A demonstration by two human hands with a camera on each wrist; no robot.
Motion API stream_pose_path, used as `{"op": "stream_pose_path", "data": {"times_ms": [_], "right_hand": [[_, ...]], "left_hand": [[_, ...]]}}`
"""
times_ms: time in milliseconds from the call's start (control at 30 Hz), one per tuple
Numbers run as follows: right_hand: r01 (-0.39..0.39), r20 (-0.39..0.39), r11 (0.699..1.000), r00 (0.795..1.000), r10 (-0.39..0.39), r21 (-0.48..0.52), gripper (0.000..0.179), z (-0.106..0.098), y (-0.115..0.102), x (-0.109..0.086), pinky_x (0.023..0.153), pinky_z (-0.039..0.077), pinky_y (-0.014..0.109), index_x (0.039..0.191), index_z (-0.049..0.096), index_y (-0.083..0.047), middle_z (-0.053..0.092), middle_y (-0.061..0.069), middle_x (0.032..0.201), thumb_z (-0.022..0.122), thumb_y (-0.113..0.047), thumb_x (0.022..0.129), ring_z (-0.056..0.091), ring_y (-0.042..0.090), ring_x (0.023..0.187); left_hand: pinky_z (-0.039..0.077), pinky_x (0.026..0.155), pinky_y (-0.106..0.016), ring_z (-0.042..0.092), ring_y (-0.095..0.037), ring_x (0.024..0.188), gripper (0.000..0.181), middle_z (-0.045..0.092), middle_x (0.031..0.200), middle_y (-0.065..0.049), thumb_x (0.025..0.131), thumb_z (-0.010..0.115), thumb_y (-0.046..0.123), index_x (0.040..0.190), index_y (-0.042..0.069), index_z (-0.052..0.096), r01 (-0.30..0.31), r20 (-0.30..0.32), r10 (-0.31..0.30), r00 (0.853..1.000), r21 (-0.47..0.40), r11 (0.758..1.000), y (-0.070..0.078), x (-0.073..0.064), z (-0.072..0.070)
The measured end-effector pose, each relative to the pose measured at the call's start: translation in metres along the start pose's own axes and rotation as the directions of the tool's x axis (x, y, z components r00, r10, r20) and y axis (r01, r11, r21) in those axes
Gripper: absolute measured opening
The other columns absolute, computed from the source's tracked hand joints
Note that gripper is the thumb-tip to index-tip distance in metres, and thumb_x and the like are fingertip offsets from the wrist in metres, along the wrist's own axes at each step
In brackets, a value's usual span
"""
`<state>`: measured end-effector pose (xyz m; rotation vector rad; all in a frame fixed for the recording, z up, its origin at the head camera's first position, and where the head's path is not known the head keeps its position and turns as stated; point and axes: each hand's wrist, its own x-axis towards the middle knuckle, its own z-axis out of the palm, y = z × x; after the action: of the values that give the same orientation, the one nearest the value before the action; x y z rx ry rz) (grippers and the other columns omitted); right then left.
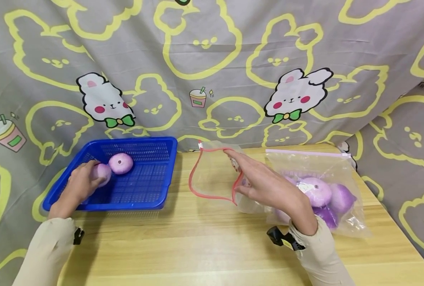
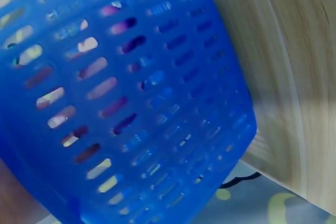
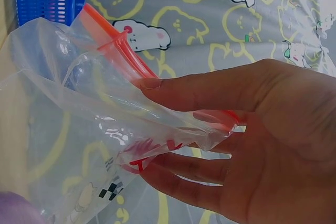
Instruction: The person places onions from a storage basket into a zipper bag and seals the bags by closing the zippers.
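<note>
My left hand (image 1: 81,182) reaches over the left side of the blue basket (image 1: 167,182) and grips a pinkish-purple onion (image 1: 103,174). Beside it in the basket lies a second onion (image 1: 120,163). In the left wrist view, the slotted basket wall (image 2: 157,98) covers most of the frame, with purple showing through its slots. My right hand (image 1: 269,182) pinches the near-right edge of a clear zip bag (image 3: 58,93), thumb on one side and fingers on the other. The bag's red-rimmed mouth (image 1: 212,197) gapes towards the basket.
Right of my right hand, a second clear bag (image 1: 308,154) with a pale purple zip strip lies on the wooden table (image 1: 197,246), holding several purple onions (image 1: 342,198). A patterned grey curtain (image 1: 205,59) hangs behind the table.
</note>
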<state>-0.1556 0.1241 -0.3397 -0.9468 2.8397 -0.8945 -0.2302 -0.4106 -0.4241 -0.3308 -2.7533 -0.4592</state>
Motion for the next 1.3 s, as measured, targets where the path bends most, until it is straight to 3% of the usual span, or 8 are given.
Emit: {"op": "stream_pose_path", "data": {"times_ms": [267,367,500,667,867,1133,1300], "right_hand": [[-0.001,0.003,1.0,1.0,0.001,0.009,0.099,0.0,0.0,0.0,0.089,0.05,0.033,0.161,0.013,-0.022,0.037,0.003,0.154,0.077,-0.008,0.086,0.062,0.012,0.089],[-0.002,0.006,1.0,1.0,0.002,0.012,0.099,0.0,0.0,0.0,0.089,0.05,0.033,0.161,0.013,-0.022,0.036,0.002,0.155,0.077,-0.008,0.086,0.062,0.014,0.09],[-0.003,0.003,1.0,1.0,0.003,0.005,0.1,-0.001,0.0,-0.001,0.09,0.049,0.033,0.161,0.011,-0.023,0.035,0.002,0.155,0.077,-0.008,0.086,0.06,0.01,0.089],[-0.001,-0.002,1.0,1.0,0.001,0.01,0.1,0.0,-0.001,-0.001,0.085,0.051,0.032,0.161,0.012,-0.024,0.039,0.001,0.152,0.077,-0.008,0.086,0.06,0.006,0.084],[-0.003,-0.002,1.0,1.0,0.003,0.013,0.1,0.001,-0.001,-0.001,0.086,0.051,0.032,0.161,0.013,-0.022,0.042,0.002,0.149,0.078,-0.01,0.086,0.06,0.001,0.082],[0.004,0.002,1.0,1.0,-0.004,0.004,0.098,0.001,-0.001,-0.001,0.086,0.051,0.032,0.161,0.013,-0.022,0.041,0.002,0.15,0.077,-0.01,0.087,0.061,0.005,0.084],[0.003,0.001,1.0,1.0,-0.003,0.002,0.099,0.002,-0.001,-0.001,0.087,0.051,0.032,0.161,0.013,-0.021,0.038,0.002,0.153,0.077,-0.009,0.087,0.06,0.006,0.085]], "left_hand": [[0.035,0.086,-0.074,0.047,-0.06,0.115,0.052,0.052,0.127,-0.041,0.084,0.076,0.003,0.128,-0.011,0.052,0.008,0.02,-0.008,1.0,-0.016,1.0,0.018,-0.003,-0.003],[0.035,0.087,-0.074,0.047,-0.059,0.115,0.05,0.052,0.127,-0.039,0.085,0.075,0.002,0.128,-0.01,0.053,0.005,-0.004,-0.005,1.0,-0.007,1.0,0.022,-0.006,-0.003],[0.037,0.085,-0.074,0.05,-0.058,0.114,0.051,0.054,0.127,-0.035,0.084,0.075,0.0,0.129,-0.008,0.054,-0.001,-0.103,0.0,0.995,-0.004,1.0,0.031,-0.008,-0.001],[0.039,0.078,-0.074,0.054,-0.058,0.109,0.056,0.056,0.128,-0.031,0.082,0.076,0.0,0.133,-0.005,0.054,-0.005,-0.245,0.003,0.969,-0.008,1.0,0.046,-0.013,0.005],[0.041,0.077,-0.074,0.056,-0.056,0.107,0.059,0.055,0.13,-0.028,0.083,0.075,-0.001,0.137,-0.003,0.053,-0.038,-0.33,0.03,0.943,-0.016,0.999,0.07,-0.014,0.003],[0.037,0.081,-0.079,0.052,-0.057,0.114,0.061,0.05,0.135,-0.032,0.089,0.071,0.003,0.144,-0.002,0.044,0.005,-0.326,-0.021,0.945,-0.049,0.999,0.102,-0.011,-0.001],[0.04,0.087,-0.075,0.05,-0.055,0.118,0.06,0.049,0.135,-0.034,0.09,0.07,0.002,0.143,-0.006,0.044,-0.015,-0.337,-0.015,0.941,-0.084,0.996,0.115,-0.007,0.004]]}}
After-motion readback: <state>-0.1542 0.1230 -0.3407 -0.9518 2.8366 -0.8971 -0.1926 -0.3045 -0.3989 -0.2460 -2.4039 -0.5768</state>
